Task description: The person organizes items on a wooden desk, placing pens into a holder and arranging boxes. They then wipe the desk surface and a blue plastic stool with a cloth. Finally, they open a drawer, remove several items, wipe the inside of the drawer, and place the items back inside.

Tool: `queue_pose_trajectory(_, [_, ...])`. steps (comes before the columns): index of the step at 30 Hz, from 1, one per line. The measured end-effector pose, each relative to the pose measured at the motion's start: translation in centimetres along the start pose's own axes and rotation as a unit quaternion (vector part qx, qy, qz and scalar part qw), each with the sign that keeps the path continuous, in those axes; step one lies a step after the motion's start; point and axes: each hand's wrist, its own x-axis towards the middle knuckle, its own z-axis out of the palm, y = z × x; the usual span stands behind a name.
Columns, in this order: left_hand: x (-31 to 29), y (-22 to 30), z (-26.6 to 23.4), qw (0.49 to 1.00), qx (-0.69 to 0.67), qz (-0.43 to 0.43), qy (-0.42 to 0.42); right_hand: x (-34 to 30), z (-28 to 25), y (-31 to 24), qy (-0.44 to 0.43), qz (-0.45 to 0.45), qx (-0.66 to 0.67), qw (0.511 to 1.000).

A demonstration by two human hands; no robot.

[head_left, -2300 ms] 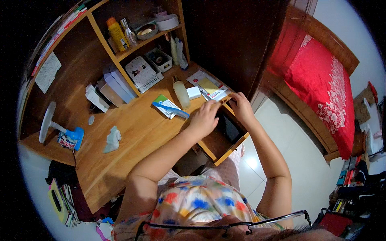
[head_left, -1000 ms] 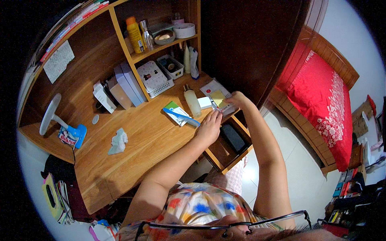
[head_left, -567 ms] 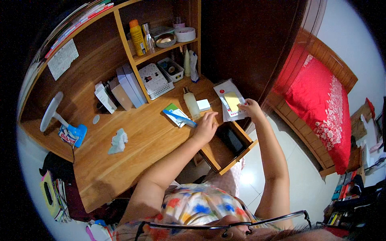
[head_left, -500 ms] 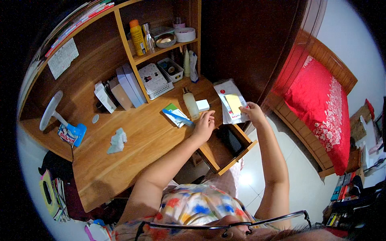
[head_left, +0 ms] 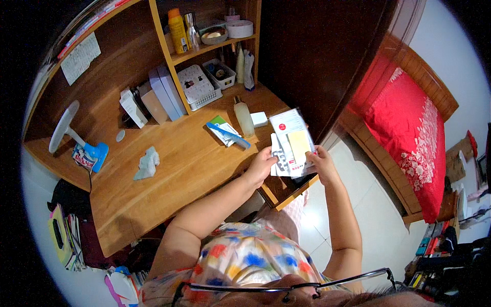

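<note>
Fingers of both hands pinch one loose bundle of papers (head_left: 280, 123): the left hand (head_left: 262, 163) grips its left edge and the right hand (head_left: 324, 166) its right, thumb over one yellow slip (head_left: 298, 143). That bundle hangs above one pulled-out drawer (head_left: 297, 193); how many sheets, I cannot tell. It looks flat, fanned and mostly white, with one round red mark and some black patterning. Nearby on one wooden desk (head_left: 179, 179) are one white box (head_left: 259, 119), one frosted bottle (head_left: 244, 117) and one long blue item (head_left: 229, 135)
</note>
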Motion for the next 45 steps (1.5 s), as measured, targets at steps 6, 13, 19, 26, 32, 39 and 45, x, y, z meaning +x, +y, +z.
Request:
queue_pose_trajectory(6, [-0.1, -0.8, 0.0, 0.999, -0.006, 0.001, 0.054, 0.0, -3.1, 1.6, 0.094, -0.031, 0.066, 0.993])
queue_pose_trajectory(13, [-0.7, -0.7, 1.4, 0.996, -0.044, -0.043, 0.069, -1.1, -2.7, 1.8, 0.048, -0.006, 0.082, 0.995])
queue_pose_trajectory(19, [-1.0, -0.8, 1.8, 0.991, -0.088, -0.065, 0.083, -2.0, -0.9, 1.9, -0.006, 0.001, 0.082, 0.997])
queue_pose_trajectory(26, [-0.2, -3.2, -0.6, 0.998, -0.038, 0.016, 0.047, -2.0, -0.7, 2.0, 0.025, -0.051, 0.129, 0.990])
queue_pose_trajectory(32, [-0.5, -1.4, -0.2, 0.990, -0.096, 0.032, 0.100, -1.7, -2.8, 1.6, 0.117, -0.148, 0.034, 0.981])
queue_pose_trajectory(39, [-1.1, -1.5, 1.9, 0.978, -0.192, -0.011, 0.076, -3.6, 0.7, 1.1, 0.046, -0.131, -0.118, 0.983])
queue_pose_trajectory(45, [-1.7, -2.1, 2.7, 0.951, -0.285, -0.104, 0.061, -5.3, 2.1, -1.0, -0.010, -0.140, -0.219, 0.966])
